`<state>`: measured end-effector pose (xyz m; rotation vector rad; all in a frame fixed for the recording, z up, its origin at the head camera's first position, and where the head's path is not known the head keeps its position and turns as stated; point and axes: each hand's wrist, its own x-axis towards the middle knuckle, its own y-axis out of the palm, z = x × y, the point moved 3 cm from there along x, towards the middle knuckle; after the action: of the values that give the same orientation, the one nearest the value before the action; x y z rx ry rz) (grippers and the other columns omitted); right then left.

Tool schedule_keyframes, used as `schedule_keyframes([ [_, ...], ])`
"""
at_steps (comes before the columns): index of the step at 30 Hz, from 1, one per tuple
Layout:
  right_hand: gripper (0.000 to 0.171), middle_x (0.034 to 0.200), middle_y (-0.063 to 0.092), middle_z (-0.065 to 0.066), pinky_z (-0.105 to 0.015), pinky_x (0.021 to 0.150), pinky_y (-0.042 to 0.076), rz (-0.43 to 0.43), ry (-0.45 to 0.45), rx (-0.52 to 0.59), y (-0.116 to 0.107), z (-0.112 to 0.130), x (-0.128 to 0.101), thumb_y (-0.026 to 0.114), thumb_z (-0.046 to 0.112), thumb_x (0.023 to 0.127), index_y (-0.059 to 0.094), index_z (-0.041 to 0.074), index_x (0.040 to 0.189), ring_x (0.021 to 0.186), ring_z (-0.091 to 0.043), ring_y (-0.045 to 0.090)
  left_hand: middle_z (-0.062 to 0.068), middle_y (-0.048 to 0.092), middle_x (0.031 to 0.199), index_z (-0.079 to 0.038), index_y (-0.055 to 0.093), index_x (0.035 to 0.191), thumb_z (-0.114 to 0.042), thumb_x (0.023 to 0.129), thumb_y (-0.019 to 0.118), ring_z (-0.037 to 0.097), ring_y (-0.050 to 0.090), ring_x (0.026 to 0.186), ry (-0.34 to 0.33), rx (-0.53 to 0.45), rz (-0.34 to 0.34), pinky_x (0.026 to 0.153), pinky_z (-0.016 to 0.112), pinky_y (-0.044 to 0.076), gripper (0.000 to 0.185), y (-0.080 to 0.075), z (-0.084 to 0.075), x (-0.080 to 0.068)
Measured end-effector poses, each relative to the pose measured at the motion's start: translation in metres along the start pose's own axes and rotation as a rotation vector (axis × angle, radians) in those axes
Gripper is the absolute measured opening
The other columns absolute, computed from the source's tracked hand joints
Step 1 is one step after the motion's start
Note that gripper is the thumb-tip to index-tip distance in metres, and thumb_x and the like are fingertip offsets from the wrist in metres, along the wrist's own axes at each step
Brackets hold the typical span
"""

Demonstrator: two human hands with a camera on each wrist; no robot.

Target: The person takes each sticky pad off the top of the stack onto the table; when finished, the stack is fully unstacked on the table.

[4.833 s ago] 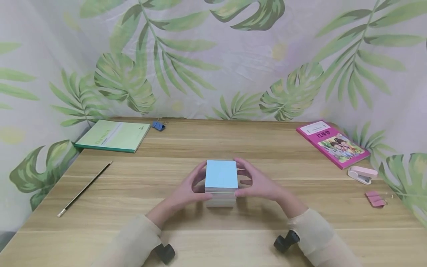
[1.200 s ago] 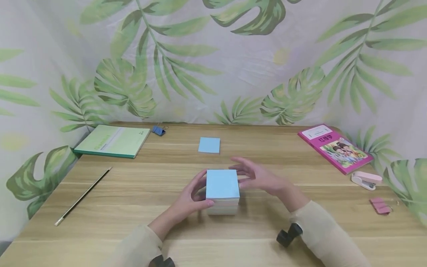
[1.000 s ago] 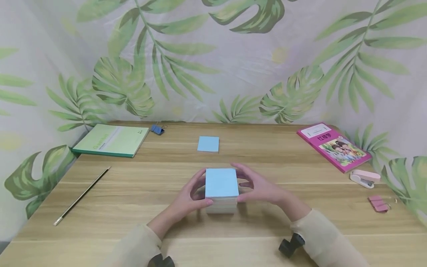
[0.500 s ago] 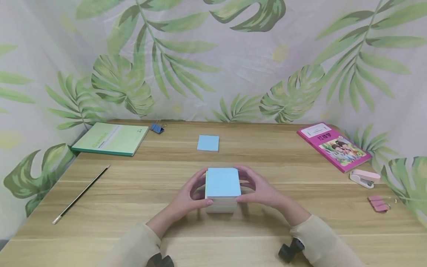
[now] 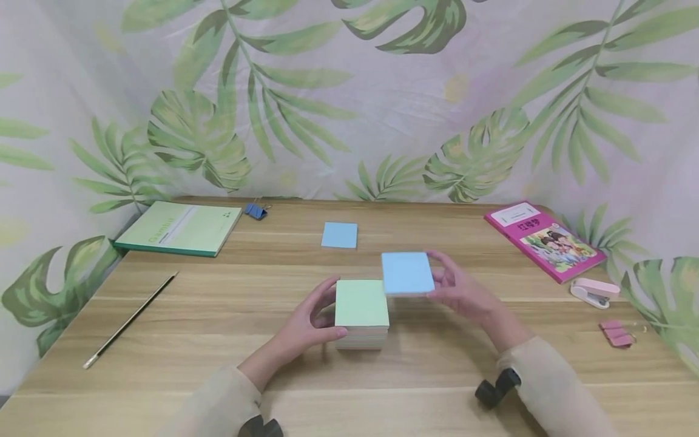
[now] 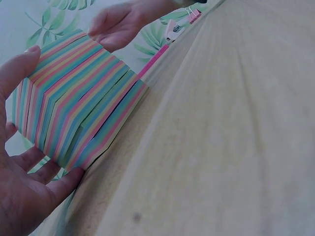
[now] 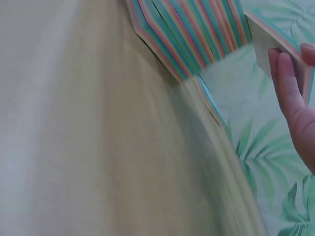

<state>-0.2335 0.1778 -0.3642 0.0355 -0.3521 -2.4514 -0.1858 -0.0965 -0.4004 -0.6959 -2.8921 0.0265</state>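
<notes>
Paper block (image 5: 361,312) sits on table (image 5: 218,315), centre front. Left hand (image 5: 306,321) against block's left side; right hand (image 5: 464,294) just right of block, holding thin pad (image 5: 407,273) above table, by block's rear right corner. Single sheet (image 5: 339,235) lies behind block, apart. Notebook (image 5: 177,227) at rear left, w/ binder clip (image 5: 255,210) just right of it. Pencil (image 5: 130,320) at left, in front of notebook. Book (image 5: 543,240) at rear right; stapler (image 5: 594,292) in front of it; second clip (image 5: 617,333) in front of stapler.
</notes>
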Motion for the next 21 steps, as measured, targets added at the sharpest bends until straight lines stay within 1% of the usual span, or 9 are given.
schedule_keyframes([
  [3,0.078,0.11,0.049,-0.013,-0.034,0.084,0.042,-0.074,0.034,0.031,-0.02,0.003,0.016,0.042,-0.02,0.077,0.001,0.009,0.136,0.09,-0.021,0.054,0.011,0.03,0.133,-0.023,0.023,0.135,-0.006,0.072,0.069,0.024,0.028,0.121,-0.006,-0.007,0.003,0.09,0.038,0.035,0.081,0.001,-0.003,0.0],
  [5,0.077,0.111,0.046,-0.014,-0.04,0.089,0.037,-0.102,0.052,0.043,-0.031,0.003,0.03,0.037,-0.021,0.078,0.002,0.012,0.137,0.09,-0.021,0.054,0.014,0.029,0.133,-0.02,0.021,0.136,-0.004,0.072,0.068,0.026,0.027,0.121,-0.017,-0.003,0.004,0.091,0.04,0.034,0.081,0.003,-0.01,-0.001],
  [6,0.077,0.113,0.044,-0.016,-0.039,0.089,0.037,-0.123,0.065,0.045,-0.037,0.002,0.037,0.035,-0.022,0.079,0.002,0.014,0.137,0.089,-0.02,0.054,0.013,0.029,0.133,-0.021,0.022,0.136,-0.004,0.072,0.068,0.025,0.027,0.121,-0.021,-0.001,0.003,0.091,0.04,0.034,0.081,0.003,-0.01,-0.001],
  [9,0.079,0.126,0.029,-0.024,-0.037,0.089,0.038,-0.17,0.097,0.064,-0.048,-0.002,0.056,0.034,-0.022,0.078,0.0,0.016,0.138,0.083,-0.019,0.055,0.013,0.029,0.133,-0.024,0.022,0.135,-0.005,0.072,0.069,0.025,0.027,0.121,-0.025,0.005,0.002,0.091,0.04,0.034,0.081,0.003,-0.009,-0.002],
  [11,0.081,0.133,0.014,-0.027,-0.032,0.084,0.042,-0.189,0.112,0.095,-0.055,-0.005,0.067,0.033,-0.023,0.078,-0.002,0.018,0.139,0.08,-0.019,0.056,0.011,0.03,0.133,-0.027,0.023,0.135,-0.007,0.072,0.069,0.023,0.028,0.121,-0.016,0.011,0.003,0.091,0.038,0.034,0.08,0.002,-0.004,-0.001],
  [13,0.083,0.137,-0.001,-0.027,-0.029,0.081,0.044,-0.197,0.137,0.126,-0.06,-0.008,0.076,0.033,-0.023,0.078,-0.002,0.02,0.139,0.08,-0.02,0.055,0.011,0.03,0.133,-0.027,0.024,0.134,-0.007,0.073,0.069,0.024,0.028,0.121,-0.004,0.009,0.004,0.091,0.039,0.034,0.079,0.0,-0.002,0.0],
  [16,0.084,0.137,-0.013,-0.024,-0.028,0.08,0.045,-0.209,0.175,0.138,-0.066,-0.013,0.088,0.034,-0.023,0.078,-0.001,0.023,0.139,0.082,-0.021,0.055,0.012,0.029,0.133,-0.027,0.023,0.135,-0.006,0.073,0.068,0.025,0.027,0.121,-0.003,0.01,0.005,0.091,0.04,0.034,0.079,0.0,-0.002,-0.001],
  [18,0.084,0.137,-0.016,-0.023,-0.029,0.08,0.045,-0.222,0.201,0.141,-0.069,-0.017,0.094,0.034,-0.023,0.079,0.0,0.024,0.139,0.083,-0.022,0.055,0.013,0.029,0.133,-0.026,0.022,0.135,-0.006,0.073,0.068,0.025,0.027,0.122,-0.007,0.007,0.008,0.091,0.041,0.034,0.08,0.0,-0.004,-0.002],
  [21,0.084,0.138,-0.014,-0.022,-0.031,0.085,0.041,-0.227,0.237,0.154,-0.07,-0.023,0.1,0.033,-0.024,0.079,-0.002,0.023,0.139,0.089,-0.024,0.052,0.014,0.028,0.134,-0.024,0.021,0.136,-0.004,0.073,0.068,0.026,0.026,0.122,-0.022,0.0,0.01,0.092,0.041,0.033,0.081,0.001,-0.008,-0.004],
])
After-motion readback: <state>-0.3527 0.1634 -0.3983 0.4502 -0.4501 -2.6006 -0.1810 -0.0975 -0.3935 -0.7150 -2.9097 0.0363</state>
